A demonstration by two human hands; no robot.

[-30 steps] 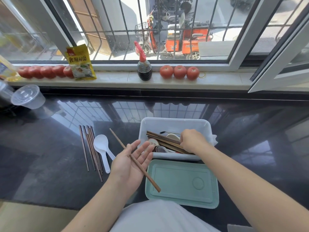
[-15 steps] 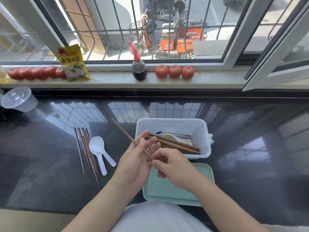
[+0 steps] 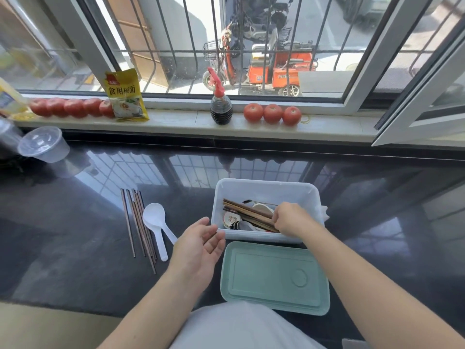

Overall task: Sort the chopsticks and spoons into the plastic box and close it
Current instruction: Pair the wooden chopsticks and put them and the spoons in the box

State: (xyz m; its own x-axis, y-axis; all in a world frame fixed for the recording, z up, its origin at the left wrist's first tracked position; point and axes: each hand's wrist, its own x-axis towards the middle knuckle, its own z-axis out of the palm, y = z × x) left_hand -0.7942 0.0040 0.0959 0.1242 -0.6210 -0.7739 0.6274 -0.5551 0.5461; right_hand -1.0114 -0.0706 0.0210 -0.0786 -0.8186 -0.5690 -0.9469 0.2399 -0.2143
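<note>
Black polished stone forms the counter [image 3: 377,222], with the green lid [image 3: 274,275] lying flat just in front of the white plastic box [image 3: 264,190]. Inside the box lie chopsticks [image 3: 247,214] and spoons. The right hand [image 3: 292,219] reaches into it, fingers curled down onto the chopsticks as if setting one in place. The left hand [image 3: 198,244] hovers palm-up beside the box, fingers relaxed and holding nothing. On the counter to the left wait loose chopsticks [image 3: 138,225] and white spoons [image 3: 157,226]. Risk, as a judgement: chopsticks lying slantwise may jut over the rim and stop the lid seating; loose ones could roll on the slick stone.
</note>
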